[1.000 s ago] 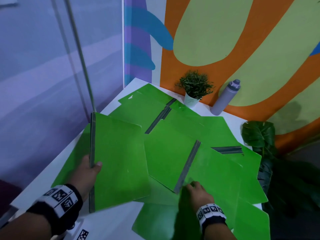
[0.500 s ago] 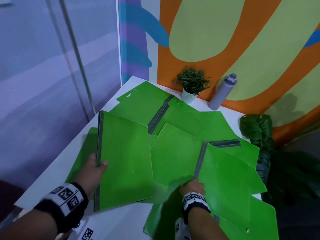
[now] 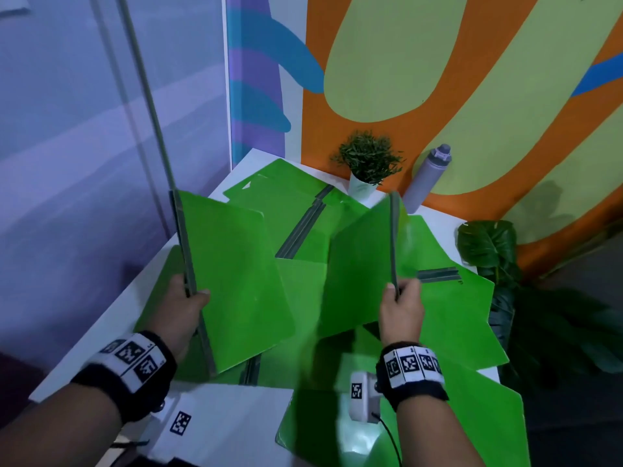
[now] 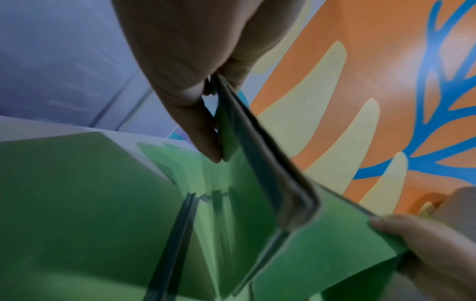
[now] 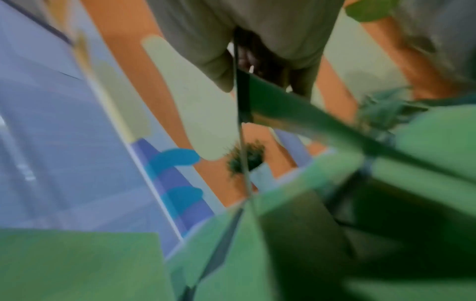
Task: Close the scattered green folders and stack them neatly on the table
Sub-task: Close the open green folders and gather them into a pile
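Observation:
My left hand [image 3: 188,298] pinches the grey spine of a closed green folder [image 3: 236,281] and holds it tilted above the table's left side. In the left wrist view the left hand [image 4: 206,114] shows thumb and fingers clamped on that spine. My right hand [image 3: 399,298] grips the grey spine of a second green folder [image 3: 357,264], lifted upright with its covers hanging half open. The right wrist view is blurred but shows the right hand [image 5: 247,67] pinching the folder's edge. Several open green folders [image 3: 448,318] lie overlapped on the white table [image 3: 236,426].
A small potted plant [image 3: 367,163] and a grey bottle [image 3: 428,176] stand at the table's far edge against the painted wall. A large leafy plant [image 3: 488,247] stands off the right side. A grey pole [image 3: 145,96] rises at the left.
My right hand has lifted its folder by the spine from flat on the pile to upright. The left hand has raised its closed folder a little higher.

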Demonstrator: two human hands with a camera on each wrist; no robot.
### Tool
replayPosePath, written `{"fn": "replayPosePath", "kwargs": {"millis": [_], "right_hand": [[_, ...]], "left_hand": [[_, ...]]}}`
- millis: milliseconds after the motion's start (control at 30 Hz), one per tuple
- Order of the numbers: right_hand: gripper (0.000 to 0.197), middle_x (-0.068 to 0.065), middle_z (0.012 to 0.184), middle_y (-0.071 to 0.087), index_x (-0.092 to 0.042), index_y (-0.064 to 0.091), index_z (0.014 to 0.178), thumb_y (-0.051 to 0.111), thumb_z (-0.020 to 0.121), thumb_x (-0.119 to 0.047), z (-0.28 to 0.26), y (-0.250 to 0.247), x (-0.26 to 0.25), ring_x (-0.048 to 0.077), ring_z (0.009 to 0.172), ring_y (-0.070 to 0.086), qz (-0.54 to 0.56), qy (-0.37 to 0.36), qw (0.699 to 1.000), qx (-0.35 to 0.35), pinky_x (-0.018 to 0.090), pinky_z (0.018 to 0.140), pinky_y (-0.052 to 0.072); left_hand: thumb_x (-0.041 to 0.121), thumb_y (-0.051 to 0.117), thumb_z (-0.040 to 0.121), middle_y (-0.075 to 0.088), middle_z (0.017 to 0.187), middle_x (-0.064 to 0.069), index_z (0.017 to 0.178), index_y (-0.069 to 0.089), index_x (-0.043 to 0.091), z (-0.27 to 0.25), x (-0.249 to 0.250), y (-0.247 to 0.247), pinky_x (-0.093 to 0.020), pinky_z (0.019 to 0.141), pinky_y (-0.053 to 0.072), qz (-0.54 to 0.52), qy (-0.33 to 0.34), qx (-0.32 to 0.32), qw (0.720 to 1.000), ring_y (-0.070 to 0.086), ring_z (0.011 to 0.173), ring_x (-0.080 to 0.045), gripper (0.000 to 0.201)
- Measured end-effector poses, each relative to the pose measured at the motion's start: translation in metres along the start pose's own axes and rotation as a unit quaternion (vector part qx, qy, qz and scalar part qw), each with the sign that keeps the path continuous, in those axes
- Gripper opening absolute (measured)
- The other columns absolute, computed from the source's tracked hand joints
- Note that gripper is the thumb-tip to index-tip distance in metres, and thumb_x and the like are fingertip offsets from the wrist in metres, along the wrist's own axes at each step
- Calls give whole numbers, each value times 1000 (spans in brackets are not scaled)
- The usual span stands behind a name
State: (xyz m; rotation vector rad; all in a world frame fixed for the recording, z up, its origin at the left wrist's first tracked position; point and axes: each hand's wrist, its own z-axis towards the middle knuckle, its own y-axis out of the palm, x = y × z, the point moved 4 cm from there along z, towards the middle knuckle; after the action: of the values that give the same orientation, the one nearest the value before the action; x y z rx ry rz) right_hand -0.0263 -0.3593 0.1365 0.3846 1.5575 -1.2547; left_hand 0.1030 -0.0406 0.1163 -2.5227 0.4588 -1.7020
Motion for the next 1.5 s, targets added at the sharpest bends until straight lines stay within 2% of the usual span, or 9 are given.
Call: {"fn": "replayPosePath", "kwargs": {"millis": [133,333,500,600,700,1033,1133,1300,1500], "right_hand": [[9,15,83,69,-1,55,97,55,89,-4,-47,-5,-51,24,66,63,-88,-256,960,-65,26,58,45],[48,8,90,72,-10,51,118,62,73,-2,-135,31,-8,21,68,68,-212,-414,837,-289,26,54,55],[58,-3,145,43,-23,46,127,31,88,-64,-150,24,39,11,131,40,-228,-333,806,-432,32,114,22],[83,-8,151,31,-29,36,140,14,78,-78,-131,7,57,3,137,20,-204,-238,849,-425,30,113,12],[73,-18,147,23,-36,30,142,17,81,-75,-113,-7,70,2,137,12,-167,-139,877,-428,39,116,13],[61,-22,155,-3,-60,6,133,21,75,-75,-162,19,94,8,144,2,-281,-227,765,-533,48,112,-6],[54,-24,154,3,-60,11,131,41,89,-47,-154,12,94,7,143,5,-251,-186,803,-507,49,116,1],[76,3,158,9,-23,11,149,57,89,-26,-84,-29,104,22,143,17,-171,51,959,-220,45,117,14],[50,10,152,29,-14,33,142,47,95,-20,-74,-45,129,31,138,28,12,244,958,-151,53,111,26]], "left_hand": [[20,51,95,51,127,-8,130,39,15,-17,22,32,-60,103,37,-26,14,-56,998,46,122,-31,37],[11,62,88,54,129,-15,132,37,13,-39,-1,72,-54,98,45,-134,-50,-131,981,57,110,-29,51],[-5,54,88,58,114,-20,129,41,10,-42,-35,77,-52,92,50,-131,-97,-145,976,61,97,-30,45],[-7,45,92,56,106,-16,137,36,9,-46,-38,83,-49,94,46,-123,-93,-184,971,57,97,-27,48],[-5,44,93,40,141,-22,147,24,17,-45,-39,88,-55,109,33,-101,-91,-199,971,43,128,-34,62],[17,61,89,29,154,-19,148,19,24,-42,-61,107,-54,108,37,59,-40,-177,982,38,137,-36,72],[7,60,87,43,146,-13,143,28,21,-34,-68,104,-50,106,39,76,-32,-161,984,44,132,-35,66],[2,58,86,53,133,-3,139,34,19,-31,-71,106,-46,110,32,53,-13,-251,966,43,131,-28,61],[29,51,94,31,156,-6,151,20,21,-25,-92,105,-45,113,31,237,47,-265,933,34,141,-27,65]]}}
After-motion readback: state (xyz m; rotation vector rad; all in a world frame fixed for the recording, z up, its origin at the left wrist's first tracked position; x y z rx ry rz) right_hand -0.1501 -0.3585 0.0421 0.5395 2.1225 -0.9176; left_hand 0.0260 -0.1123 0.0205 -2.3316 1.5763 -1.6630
